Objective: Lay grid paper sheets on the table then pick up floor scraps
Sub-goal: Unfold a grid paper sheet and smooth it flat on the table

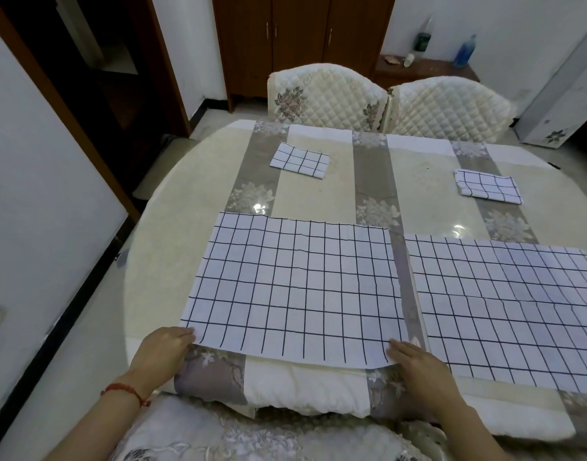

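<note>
Pulling the big grid sheet [295, 291] too far toward the bottom of the frame is the main risk, because its near edge is already lifted a little past the cloth fold and it could slide off the table [172, 201]. A crooked sheet could also be made if one corner is tugged harder. The sheet lies in the lower middle, just beside a second big sheet [504, 311] at the lower right. Its lower left corner is pinched by the left hand [165, 344], fingers curled on the edge. Its lower right corner is held by the right hand [415, 357], wrist low, fingers pointing to the upper left
</note>
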